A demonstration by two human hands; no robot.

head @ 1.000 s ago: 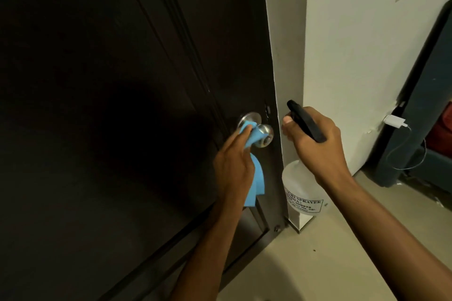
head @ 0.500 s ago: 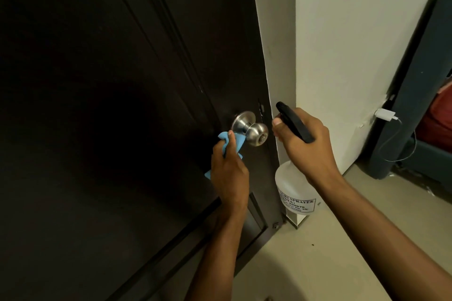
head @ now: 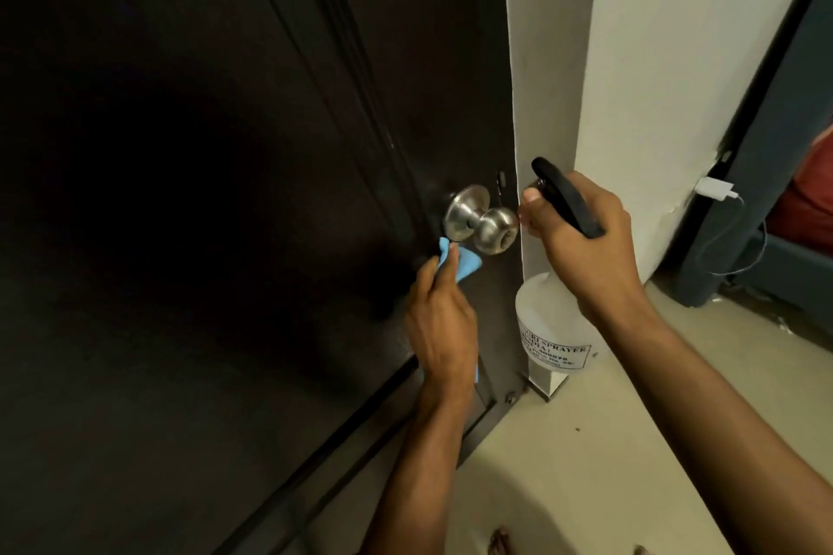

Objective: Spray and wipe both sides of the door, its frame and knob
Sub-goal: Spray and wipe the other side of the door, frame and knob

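Observation:
A dark brown door (head: 225,194) fills the left of the head view. Its silver round knob (head: 489,228) sticks out near the door's right edge. My left hand (head: 444,320) holds a blue cloth (head: 146,264) just below the knob, against the door. My right hand (head: 586,248) grips the black trigger head of a white spray bottle (head: 547,329), whose nozzle sits close to the right of the knob. The bottle hangs below my hand, with a printed label on it.
A white wall edge (head: 550,104) runs down beside the door. Further right stands a dark blue frame (head: 757,158) with a white charger (head: 714,189) and cable. Beige floor (head: 563,464) lies below, and my toes show at the bottom edge.
My left hand has slid the blue cloth down off the knob to just under it, so the knob is now uncovered. My right hand keeps the spray bottle beside the knob.

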